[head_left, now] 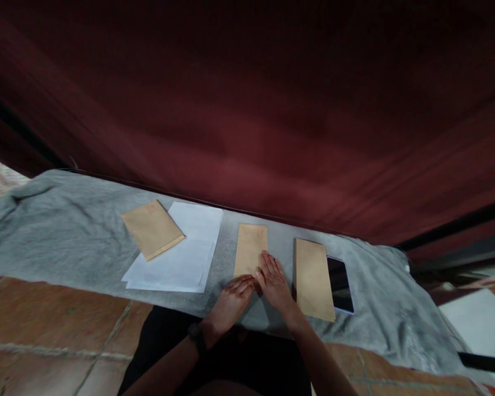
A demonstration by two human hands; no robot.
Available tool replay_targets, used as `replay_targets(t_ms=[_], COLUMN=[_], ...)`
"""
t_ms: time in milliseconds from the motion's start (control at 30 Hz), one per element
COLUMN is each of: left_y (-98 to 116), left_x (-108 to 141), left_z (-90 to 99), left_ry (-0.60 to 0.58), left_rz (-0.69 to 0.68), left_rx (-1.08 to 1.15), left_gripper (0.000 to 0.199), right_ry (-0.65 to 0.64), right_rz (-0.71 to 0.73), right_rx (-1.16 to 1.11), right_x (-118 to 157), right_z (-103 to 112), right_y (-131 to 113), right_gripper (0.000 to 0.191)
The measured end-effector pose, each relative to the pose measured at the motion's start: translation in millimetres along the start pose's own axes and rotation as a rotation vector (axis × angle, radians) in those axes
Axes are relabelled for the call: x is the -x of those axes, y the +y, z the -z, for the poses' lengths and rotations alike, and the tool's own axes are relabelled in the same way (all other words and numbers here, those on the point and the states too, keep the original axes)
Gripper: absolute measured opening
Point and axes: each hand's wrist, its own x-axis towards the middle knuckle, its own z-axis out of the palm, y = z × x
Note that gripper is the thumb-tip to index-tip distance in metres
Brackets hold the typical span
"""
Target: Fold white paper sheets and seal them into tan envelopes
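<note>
A brown paper envelope (250,245) lies upright in front of me on a grey cloth, with small reddish print near its top right corner. My left hand (233,300) rests over its lower left edge, fingers together and laid out on the paper, the thumb hidden. My right hand (274,281) lies flat on the lower right side, fingers stretched up along the edge. The two hands nearly meet at the bottom, so the envelope's lower end is covered. Neither hand visibly grips the paper.
Left of the hands are white paper sheets (190,258) with a brown envelope (152,228) on top. To the right, a stack of brown envelopes (313,278) sits beside a dark-screened phone (340,286). Grey cloth (78,231) covers the narrow surface; a dark red curtain (247,137) hangs behind.
</note>
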Motion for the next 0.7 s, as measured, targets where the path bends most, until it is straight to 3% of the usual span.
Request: replay_targets(t_ms=[100, 167, 400, 500, 600, 700], left_y=[0, 0, 3, 2, 1, 0], left_x=[1, 2, 0, 0, 0, 1], left_z=[-1.0, -1.0, 5.2, 5.5, 4.9, 4.1], left_ry=[-0.017, -0.029, -0.059, -0.046, -0.019, -0.01], left_rz=[-0.025, -0.034, -0.013, 0.002, 0.005, 0.002], left_rx=[-0.047, -0.069, -0.074, -0.065, -0.022, 0.01], left_gripper=[0.037, 0.038, 0.038, 0.039, 0.036, 0.032], right_ry=[-0.022, -0.051, -0.096, -0.063, -0.065, -0.073], right_rz=[0.043, 0.037, -0.143, -0.159, -0.137, -0.105], right_rx=[-0.026, -0.04, -0.001, 0.006, 0.005, -0.019], right_x=[11, 4, -75, -91, -86, -64], right_z=[4, 6, -3, -8, -10, -7], right_y=[2, 7, 25, 28, 29, 26], right_gripper=[0.056, 0.054, 0.055, 0.056, 0.056, 0.054])
